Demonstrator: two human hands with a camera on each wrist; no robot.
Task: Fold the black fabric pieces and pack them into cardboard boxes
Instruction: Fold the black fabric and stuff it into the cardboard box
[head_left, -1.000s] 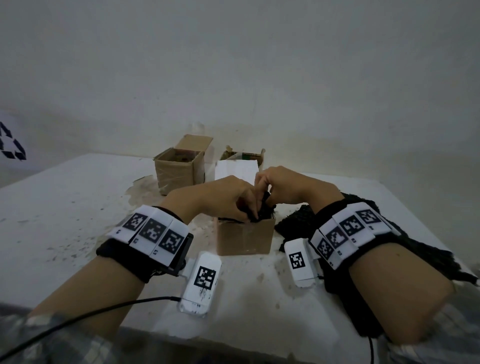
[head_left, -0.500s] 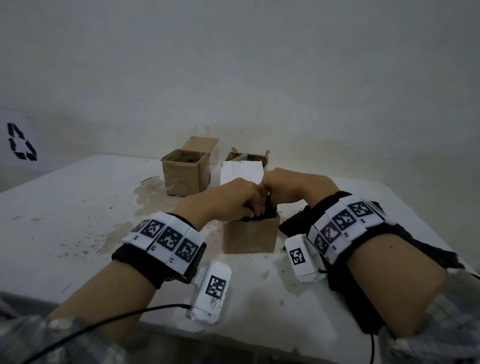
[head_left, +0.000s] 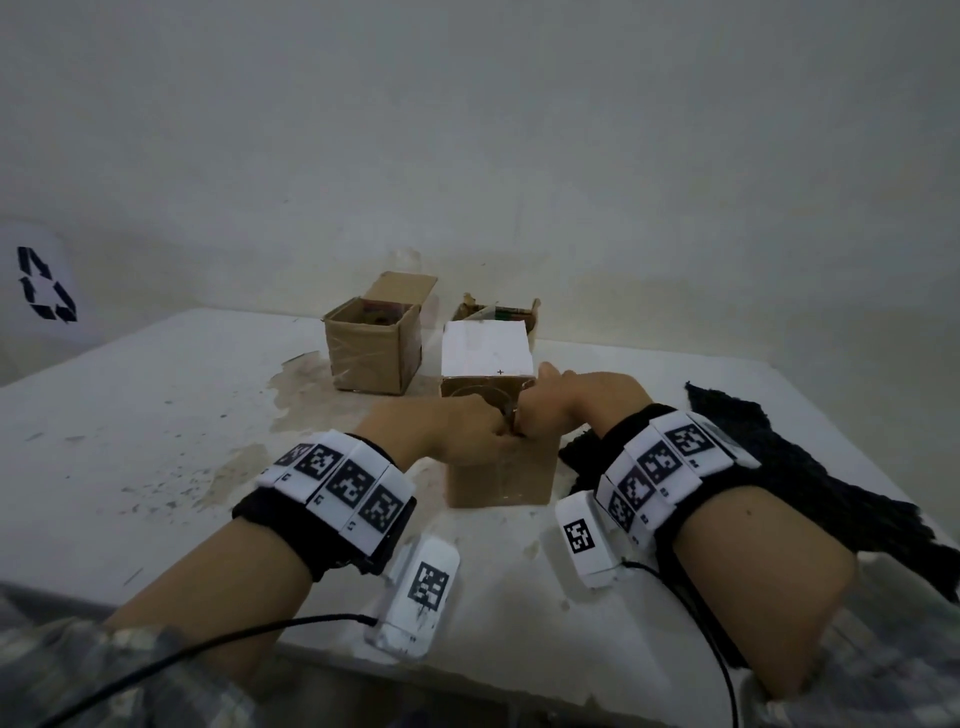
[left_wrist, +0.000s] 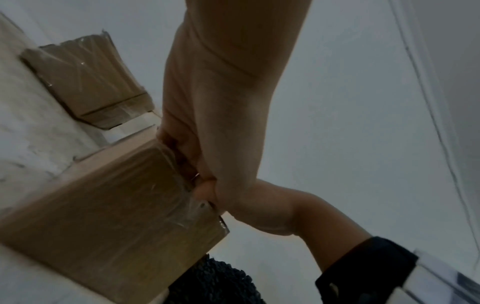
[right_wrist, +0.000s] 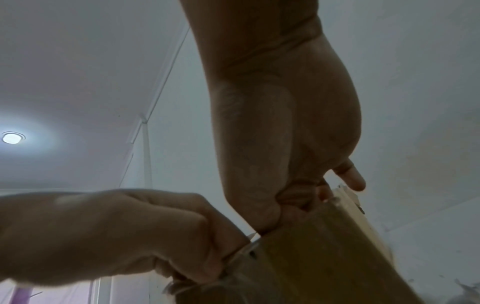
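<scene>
Knuckle to knuckle, my left hand (head_left: 465, 436) and right hand (head_left: 563, 410) curl their fingers down into the open top of the near cardboard box (head_left: 498, 483). Whether they clutch cloth or only press on it, I cannot tell; the fingertips are hidden inside. The box's white flap (head_left: 485, 348) stands up behind them.

A second ago a tuft of black fabric bulged above the rim between my fingers; now none shows there, and both hands sit lower in the box.

Three boxes stand on the white table (head_left: 130, 415): the near one, an open left rear box (head_left: 371, 358) with blurred, dark contents, and a right rear box (head_left: 498, 312) mostly hidden by the flap. One loose heap of black fabric (head_left: 779, 467) lies just right of the near box, under my right wrist.
</scene>
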